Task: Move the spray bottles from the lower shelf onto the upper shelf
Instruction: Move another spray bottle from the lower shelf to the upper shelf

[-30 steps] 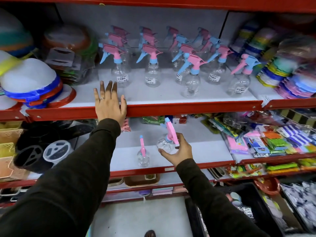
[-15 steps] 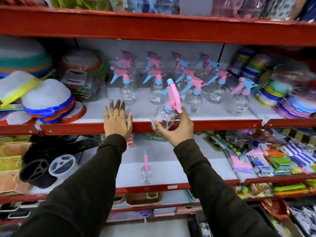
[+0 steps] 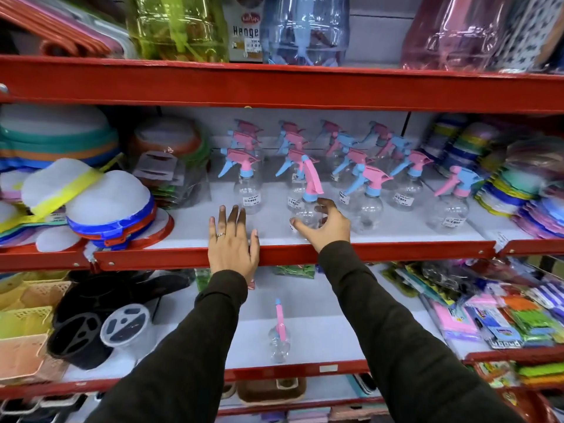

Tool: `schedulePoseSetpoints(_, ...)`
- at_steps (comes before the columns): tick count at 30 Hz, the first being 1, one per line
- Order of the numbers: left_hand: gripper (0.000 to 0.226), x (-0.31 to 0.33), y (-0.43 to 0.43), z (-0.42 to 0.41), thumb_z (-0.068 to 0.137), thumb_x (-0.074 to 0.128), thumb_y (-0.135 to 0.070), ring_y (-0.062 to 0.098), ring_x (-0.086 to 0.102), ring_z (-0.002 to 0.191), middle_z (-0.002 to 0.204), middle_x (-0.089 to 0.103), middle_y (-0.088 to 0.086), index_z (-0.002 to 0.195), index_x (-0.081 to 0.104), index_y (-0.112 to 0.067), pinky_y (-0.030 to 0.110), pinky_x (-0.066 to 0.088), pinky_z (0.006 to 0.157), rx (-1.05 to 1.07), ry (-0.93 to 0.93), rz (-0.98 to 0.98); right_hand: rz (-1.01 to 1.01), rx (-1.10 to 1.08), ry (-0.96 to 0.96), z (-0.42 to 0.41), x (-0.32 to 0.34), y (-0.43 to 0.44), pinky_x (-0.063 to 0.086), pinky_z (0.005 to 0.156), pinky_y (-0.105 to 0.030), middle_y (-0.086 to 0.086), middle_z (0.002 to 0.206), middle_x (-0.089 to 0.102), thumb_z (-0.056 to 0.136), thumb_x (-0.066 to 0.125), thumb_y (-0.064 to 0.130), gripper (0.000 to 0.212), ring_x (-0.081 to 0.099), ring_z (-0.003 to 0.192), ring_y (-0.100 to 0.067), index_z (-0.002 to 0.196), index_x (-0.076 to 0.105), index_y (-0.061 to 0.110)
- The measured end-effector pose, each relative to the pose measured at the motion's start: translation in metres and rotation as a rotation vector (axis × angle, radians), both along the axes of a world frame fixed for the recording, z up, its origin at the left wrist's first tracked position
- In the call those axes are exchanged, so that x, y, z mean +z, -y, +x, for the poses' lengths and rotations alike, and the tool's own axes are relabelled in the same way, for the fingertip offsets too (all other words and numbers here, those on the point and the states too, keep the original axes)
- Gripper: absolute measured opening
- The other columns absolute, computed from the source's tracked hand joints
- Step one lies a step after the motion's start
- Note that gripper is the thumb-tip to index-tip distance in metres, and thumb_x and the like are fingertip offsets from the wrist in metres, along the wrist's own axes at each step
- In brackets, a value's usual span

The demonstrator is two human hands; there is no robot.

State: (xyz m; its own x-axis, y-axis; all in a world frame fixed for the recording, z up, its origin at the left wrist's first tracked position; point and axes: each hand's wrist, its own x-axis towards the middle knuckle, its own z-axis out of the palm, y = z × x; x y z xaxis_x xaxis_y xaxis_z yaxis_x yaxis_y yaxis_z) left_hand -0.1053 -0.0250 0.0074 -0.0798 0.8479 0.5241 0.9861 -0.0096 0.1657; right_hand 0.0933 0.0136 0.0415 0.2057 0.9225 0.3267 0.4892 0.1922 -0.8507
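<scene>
A clear round plastic spray bottle with a pink-and-blue trigger head stands on the red-edged upper shelf, the right hand fingers curled around it. Another bottle stands on the lower shelf. The left hand lies flat, fingers spread, on the upper shelf's edge.

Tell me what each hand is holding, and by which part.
The right hand grips a clear round plastic spray bottle by its body. The left hand holds nothing.

Red shelf edge; white shelf boards. Clear spray bottle with a pink trigger and blue collar (others at twelve o'clock reverse it). Dark sleeves. Yellow baskets at nine o'clock.
</scene>
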Motion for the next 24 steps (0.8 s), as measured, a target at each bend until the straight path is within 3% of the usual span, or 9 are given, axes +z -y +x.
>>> schedulePoseSetpoints(3, 0.068, -0.0005, -0.0004, -0.0003, 0.097, 0.017, -0.042, 0.032, 0.018, 0.153, 0.159, 0.038, 0.011, 0.15, 0.039, -0.005, 0.05, 0.009, 0.125, 0.001, -0.006, 0.004, -0.009, 0.003, 0.025, -0.0012, -0.0018, -0.0024, 0.049, 0.086, -0.023, 0.006, 0.113, 0.066, 0.062, 0.083, 0.053, 0.07, 0.06, 0.092, -0.014, 0.122, 0.057, 0.027)
schedulePoseSetpoints(7, 0.067, -0.0014, -0.001, -0.0001, 0.098, 0.018, -0.042, 0.032, 0.017, 0.154, 0.16, 0.037, 0.01, 0.151, 0.038, -0.006, 0.05, 0.009, 0.125, 0.003, -0.011, 0.001, -0.016, 0.004, 0.069, 0.0, -0.0031, -0.0031, 0.052, 0.092, -0.03, 0.003, 0.12, 0.066, 0.064, 0.081, 0.054, 0.073, 0.062, 0.102, -0.019, 0.127, 0.055, 0.025)
schedulePoseSetpoints(12, 0.067, -0.0015, 0.0002, 0.0002, 0.098, 0.02, -0.041, 0.032, 0.018, 0.153, 0.159, 0.038, 0.011, 0.15, 0.039, -0.005, 0.051, 0.01, 0.125, 0.0, -0.01, 0.006, 0.02, -0.042, 0.127, -0.0012, -0.0021, -0.0012, 0.048, 0.105, -0.037, -0.006, 0.131, 0.047, 0.059, 0.082, 0.061, 0.089, 0.051, 0.122, -0.025, 0.132, 0.048, 0.023)
schedulePoseSetpoints(14, 0.067, -0.001, 0.0015, -0.0001, 0.098, 0.02, -0.041, 0.033, 0.019, 0.153, 0.158, 0.039, 0.012, 0.149, 0.04, -0.004, 0.051, 0.011, 0.125, 0.003, -0.01, 0.009, 0.029, -0.084, 0.109, -0.003, -0.0004, -0.0002, 0.049, 0.102, -0.037, -0.006, 0.126, 0.046, 0.056, 0.083, 0.064, 0.089, 0.05, 0.119, -0.026, 0.125, 0.046, 0.022)
schedulePoseSetpoints(19, 0.066, 0.0, 0.0021, 0.0, 0.098, 0.02, -0.041, 0.033, 0.02, 0.153, 0.158, 0.039, 0.012, 0.149, 0.041, -0.004, 0.051, 0.012, 0.125, 0.0, -0.01, 0.008, 0.036, -0.061, 0.101, -0.0037, 0.0011, -0.0022, 0.053, 0.092, -0.036, -0.004, 0.116, 0.05, 0.063, 0.085, 0.05, 0.07, 0.056, 0.104, -0.023, 0.117, 0.052, 0.02)
schedulePoseSetpoints(24, 0.067, 0.0003, 0.0021, 0.0004, 0.097, 0.02, -0.042, 0.034, 0.021, 0.152, 0.157, 0.041, 0.012, 0.148, 0.042, -0.004, 0.052, 0.012, 0.124, 0.005, -0.009, 0.01, 0.022, 0.002, 0.089, -0.0004, 0.0011, -0.005, 0.049, 0.102, -0.036, -0.007, 0.132, 0.057, 0.072, 0.08, 0.036, 0.071, 0.056, 0.12, -0.025, 0.134, 0.052, 0.016)
